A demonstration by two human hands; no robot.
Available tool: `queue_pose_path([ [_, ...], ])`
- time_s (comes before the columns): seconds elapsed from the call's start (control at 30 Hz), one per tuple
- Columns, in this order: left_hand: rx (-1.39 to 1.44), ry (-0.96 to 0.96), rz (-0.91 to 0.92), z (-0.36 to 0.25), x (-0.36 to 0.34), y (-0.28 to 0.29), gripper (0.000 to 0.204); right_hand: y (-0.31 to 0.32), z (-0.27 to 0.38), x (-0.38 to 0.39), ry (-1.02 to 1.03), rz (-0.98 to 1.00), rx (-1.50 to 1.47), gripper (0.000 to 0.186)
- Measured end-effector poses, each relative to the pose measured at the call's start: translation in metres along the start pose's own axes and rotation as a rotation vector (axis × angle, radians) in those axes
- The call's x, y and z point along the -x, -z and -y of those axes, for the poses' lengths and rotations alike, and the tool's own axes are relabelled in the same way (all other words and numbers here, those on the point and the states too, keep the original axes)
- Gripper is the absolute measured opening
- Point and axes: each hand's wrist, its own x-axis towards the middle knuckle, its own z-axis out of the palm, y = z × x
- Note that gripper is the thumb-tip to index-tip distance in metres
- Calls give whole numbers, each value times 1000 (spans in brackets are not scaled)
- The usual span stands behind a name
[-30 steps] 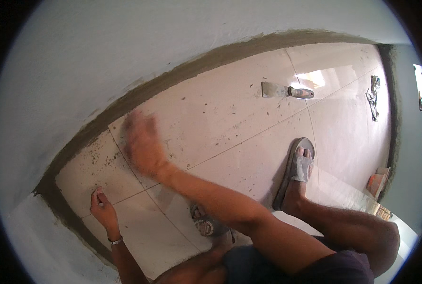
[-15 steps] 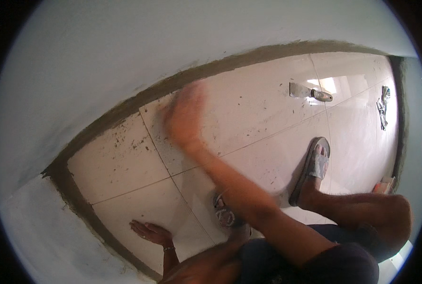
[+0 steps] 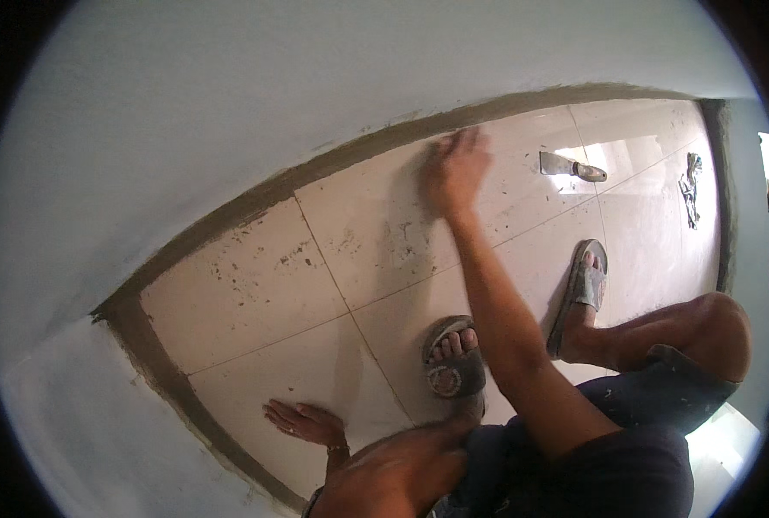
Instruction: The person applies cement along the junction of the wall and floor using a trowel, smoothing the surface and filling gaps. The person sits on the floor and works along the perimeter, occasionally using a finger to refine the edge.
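Well apart, 2 hands (image 3: 305,422) (image 3: 460,173), speckled tiles (image 3: 263,298) beneath

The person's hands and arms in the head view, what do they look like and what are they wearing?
Both the left hand and the right hand are gloveless. A thin, light band circles the left wrist; none shows on the right. The right forearm is uncovered, with a short dark sleeve higher up. The left sleeve isn't visible.
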Motion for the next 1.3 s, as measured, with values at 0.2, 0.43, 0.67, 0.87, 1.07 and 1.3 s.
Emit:
queue_pose_path([
  [0.2, 28, -43, -10, 8, -1, -11, 67, -31, 188, 174, 754, 512, -294, 48],
  [0.43, 86, -4, 1, -5, -2, 8, 69, -15, 52, 95, 256, 216, -444, 39],
  [0.67, -3, -47, -1, 15, 4, -14, 68, -25, -14, 8, 106, -56, 321, 61],
  [0.87, -67, 16, 33, 13, 4, -18, 67, -35, 116, 152, 628, 542, -629, 39],
  [1.07, -27, -18, -51, 13, 1, -19, 66, 38, 12, 39, -225, 234, -626, 42],
  [1.3, -47, -35, -36, 10, -1, -23, 66, 63, -32, -27, 34, 227, -71, 48],
])
